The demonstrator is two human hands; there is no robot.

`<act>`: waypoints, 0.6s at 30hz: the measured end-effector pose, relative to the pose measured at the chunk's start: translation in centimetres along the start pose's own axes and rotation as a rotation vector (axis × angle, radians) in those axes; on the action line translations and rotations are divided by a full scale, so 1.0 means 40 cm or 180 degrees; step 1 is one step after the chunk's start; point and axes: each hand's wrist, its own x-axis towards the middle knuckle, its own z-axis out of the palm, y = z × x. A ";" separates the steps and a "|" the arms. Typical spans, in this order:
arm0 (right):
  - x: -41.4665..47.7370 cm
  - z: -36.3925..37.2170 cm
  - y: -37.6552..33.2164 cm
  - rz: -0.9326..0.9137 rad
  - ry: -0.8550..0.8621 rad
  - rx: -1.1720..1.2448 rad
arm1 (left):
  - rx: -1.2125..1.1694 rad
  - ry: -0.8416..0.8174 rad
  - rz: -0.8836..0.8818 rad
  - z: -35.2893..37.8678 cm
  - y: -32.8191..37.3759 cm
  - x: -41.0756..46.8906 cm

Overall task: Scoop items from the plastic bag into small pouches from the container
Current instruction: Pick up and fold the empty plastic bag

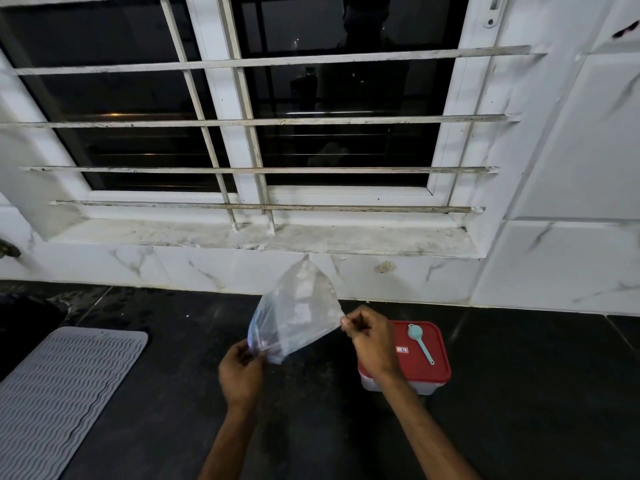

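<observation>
— Dark, glossy stone forms the counter [166,427], speckled and faintly reflective. What is held over it?

— A clear plastic bag [301,306], thin and crinkled, is lifted off the counter in front of the tiled wall. It is pulled into a rough triangle with its tip pointing up. Whitish patches show through the film; I cannot tell what they are.

— Who holds it?

— Both hands. The left hand [240,372] grips the lower left edge, where a bluish strip runs along the film. Its fingers [250,353] are curled and clamped on that edge. The right hand [372,341] pinches the right corner, its fingers pressed together on it, so the film is stretched between the two.

— And close by?

— Just behind the right wrist stands a rectangular container [434,370] with rounded corners. It has a red lid over a cloudy, translucent base, with a small label [401,349] on the lid. A pale teal plastic spoon [419,342] lies on the lid, its round bowl away from the person and its slim handle slanting down to the right.

— Further out?

— At the left a grey mat [62,386] with wavy ribs lies flat on the counter, well apart from the bag. Behind are white tiles [571,265] with grey veins and a stained sill [346,239]. Above the sill is a white-framed window [239,98] with flat, scuffed bars [277,169] across dark glass.
</observation>
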 end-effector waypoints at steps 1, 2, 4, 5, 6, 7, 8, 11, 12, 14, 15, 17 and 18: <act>0.002 -0.011 0.002 0.0003 -0.0036 0.0043 | -0.0162 0.0131 -0.0072 -0.011 0.002 0.010; 0.000 -0.017 0.001 -0.0018 -0.0083 0.0092 | -0.0296 0.0205 -0.0132 -0.017 0.006 0.017; -0.011 -0.016 0.002 -0.0067 -0.0173 0.0222 | -0.0468 0.0254 -0.0337 -0.010 0.016 0.019; -0.016 -0.011 0.002 -0.0100 -0.0188 0.0281 | -0.0646 0.0257 -0.0494 -0.001 0.023 0.016; -0.020 -0.006 0.000 -0.0132 -0.0187 0.0334 | -0.0876 0.0237 -0.0692 0.007 0.025 0.015; -0.023 -0.004 -0.002 -0.0156 -0.0184 0.0379 | -0.1089 0.0220 -0.0881 0.015 0.030 0.010; -0.024 -0.003 -0.003 -0.0170 -0.0184 0.0426 | -0.1302 0.0217 -0.1028 0.019 0.037 0.005; -0.032 -0.002 -0.002 -0.0143 -0.0151 0.0531 | -0.1826 0.0366 -0.1075 0.018 0.037 0.009; -0.036 0.003 0.000 -0.0086 -0.0133 0.0593 | -0.1951 0.0404 -0.1041 0.016 0.037 0.011; -0.042 0.015 0.004 0.0109 -0.0058 0.0876 | -0.2237 0.0413 -0.1010 0.017 0.045 0.009; -0.043 0.020 0.004 0.0224 -0.0029 0.1025 | -0.2332 0.0378 -0.1020 0.022 0.049 0.007; -0.047 0.032 0.001 0.0361 -0.0075 0.1145 | -0.2208 0.0375 -0.0865 0.035 0.060 -0.007; -0.049 0.037 -0.001 0.0383 -0.0130 0.1148 | -0.2042 0.0432 -0.0743 0.042 0.066 -0.014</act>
